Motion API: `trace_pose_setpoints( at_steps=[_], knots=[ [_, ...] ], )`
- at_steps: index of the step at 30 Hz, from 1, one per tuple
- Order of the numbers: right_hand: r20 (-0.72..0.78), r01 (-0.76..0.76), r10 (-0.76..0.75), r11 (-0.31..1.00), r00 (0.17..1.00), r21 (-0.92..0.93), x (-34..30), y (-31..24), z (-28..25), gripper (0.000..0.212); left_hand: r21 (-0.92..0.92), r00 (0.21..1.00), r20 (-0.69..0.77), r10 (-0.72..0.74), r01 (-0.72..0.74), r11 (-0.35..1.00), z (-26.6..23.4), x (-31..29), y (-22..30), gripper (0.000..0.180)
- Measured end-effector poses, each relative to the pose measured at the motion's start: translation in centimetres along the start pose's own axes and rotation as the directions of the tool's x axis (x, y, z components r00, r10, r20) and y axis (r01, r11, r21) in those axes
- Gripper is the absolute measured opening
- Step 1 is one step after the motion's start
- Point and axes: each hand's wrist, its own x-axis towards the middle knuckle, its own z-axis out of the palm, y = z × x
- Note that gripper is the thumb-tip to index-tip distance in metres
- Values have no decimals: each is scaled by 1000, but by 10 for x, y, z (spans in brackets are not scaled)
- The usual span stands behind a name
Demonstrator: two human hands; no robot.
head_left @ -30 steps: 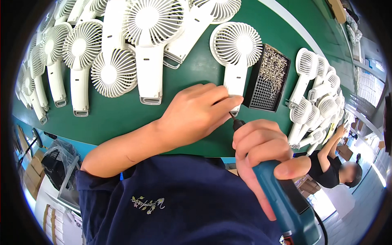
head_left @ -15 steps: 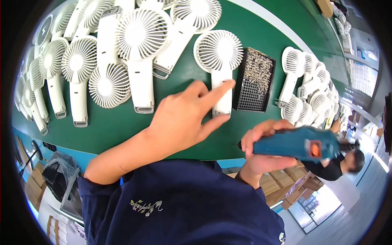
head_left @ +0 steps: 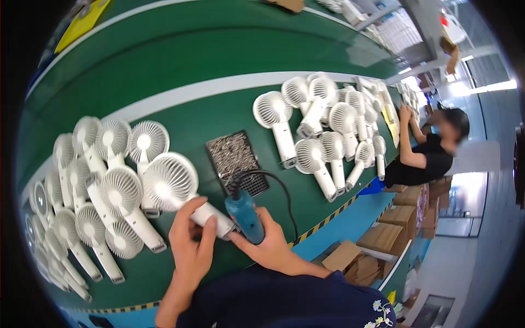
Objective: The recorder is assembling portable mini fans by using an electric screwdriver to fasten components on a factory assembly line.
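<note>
My left hand (head_left: 190, 246) grips the handle of a white handheld fan (head_left: 170, 183) between thumb and fingers. The fan lies slanted on the green table, its round grille pointing up and left. In my right hand (head_left: 272, 247) is a teal electric screwdriver (head_left: 244, 217), tilted, its black cord end upward. The fingers of that hand are close to the base end of the fan's handle; the screwdriver's tip is hidden. Just beyond the screwdriver sits a black perforated tray (head_left: 258, 185) with many small screws (head_left: 232, 154) in it.
More white fans (head_left: 120, 191) crowd the table (head_left: 180, 128) on the left, and another group (head_left: 328, 147) lies to the right. The screwdriver's cord (head_left: 289, 202) loops across the table toward its striped edge. A co-worker (head_left: 432, 145) works at the far right. Cardboard boxes (head_left: 385, 229) stand below.
The view has turned rightward. My left hand now grips the fan's handle, and the fan is slanted. My right hand has brought the screwdriver from beside the table to the handle's base end, cord end up.
</note>
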Motion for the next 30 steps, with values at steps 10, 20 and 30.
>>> trace_pose_setpoints(
  at_steps=[10,20,30],
  knots=[
    [49,98,-125,921,991,377,-7,12,10,38,-637,960,-240,-141,-46,770,47,-10,18,39],
    [-11,186,-289,585,957,790,-24,12,23,31,-813,970,53,-239,181,554,30,4,47,31],
    [79,90,-189,744,979,662,-23,9,15,28,-768,977,50,-208,171,618,35,11,43,30]
  ],
)
